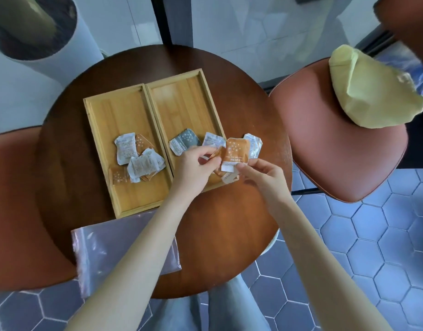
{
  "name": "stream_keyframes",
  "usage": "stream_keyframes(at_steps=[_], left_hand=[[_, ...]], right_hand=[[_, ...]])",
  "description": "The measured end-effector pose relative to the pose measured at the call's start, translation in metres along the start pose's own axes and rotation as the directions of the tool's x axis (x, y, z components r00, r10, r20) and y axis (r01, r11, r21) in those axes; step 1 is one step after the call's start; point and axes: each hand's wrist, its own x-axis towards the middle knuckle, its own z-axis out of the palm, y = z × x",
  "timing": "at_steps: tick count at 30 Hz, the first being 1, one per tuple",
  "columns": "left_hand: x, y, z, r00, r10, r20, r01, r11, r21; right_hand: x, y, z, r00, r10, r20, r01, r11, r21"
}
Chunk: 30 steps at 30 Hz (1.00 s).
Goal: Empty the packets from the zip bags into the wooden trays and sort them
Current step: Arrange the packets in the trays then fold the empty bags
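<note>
**Two hands pinching packets over the right tray**

The left hand (193,163) closes thumb and fingertips on a small orange packet edge (215,152), and the right hand (260,173) pinches the white lower strip of an upright orange packet (236,151); both are held over the near right corner of the right wooden tray (182,91).

From left to right: a brown seat (12,199) lies beyond the table's left edge. An empty clear zip bag (105,244) lies flat at the near left of the round wooden table (224,230), overhanging its rim, with the left forearm crossing above it. The left wooden tray (115,108) holds a loose cluster of white and orange packets (136,158) in its near half; its far half is bare wood. The two trays sit side by side, long walls touching. In the right tray, a grey packet (184,143) and a white packet (211,140) lie near the hands, while the far half is open. A silver-white packet (253,145) lies at the tray's right wall, just behind the upright orange one; whether it rests inside the tray or on the rim cannot be told. Bare tabletop remains in front of the trays, between the forearms. Past the table's right edge stands a brown chair (337,144) carrying a pale yellow bag (373,91).
</note>
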Motion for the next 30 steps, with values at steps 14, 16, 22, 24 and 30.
stream_keyframes(at_steps=[14, 16, 22, 24, 30], left_hand=[[-0.053, -0.111, -0.107, 0.808, -0.329, -0.488, 0.286, 0.944, -0.164], [-0.054, -0.12, -0.107, 0.819, -0.255, -0.514, 0.289, 0.957, -0.014], [-0.052, -0.131, -0.099, 0.856, -0.11, -0.505, 0.268, 0.93, 0.251], [-0.049, -0.131, -0.097, 0.857, -0.082, -0.509, 0.267, 0.916, 0.3], [-0.049, -0.136, -0.091, 0.882, 0.11, -0.458, 0.135, 0.872, 0.47]], right_hand=[[-0.001, 0.029, 0.126, 0.974, -0.092, 0.209, 0.189, 0.84, -0.509], [0.001, 0.038, 0.136, 0.965, -0.156, 0.209, 0.256, 0.718, -0.647], [0.003, 0.052, 0.15, 0.93, -0.314, 0.189, 0.321, 0.446, -0.836], [0.002, 0.054, 0.153, 0.91, -0.39, 0.145, 0.314, 0.417, -0.853], [-0.001, 0.065, 0.158, 0.824, -0.521, 0.223, 0.397, 0.25, -0.883]])
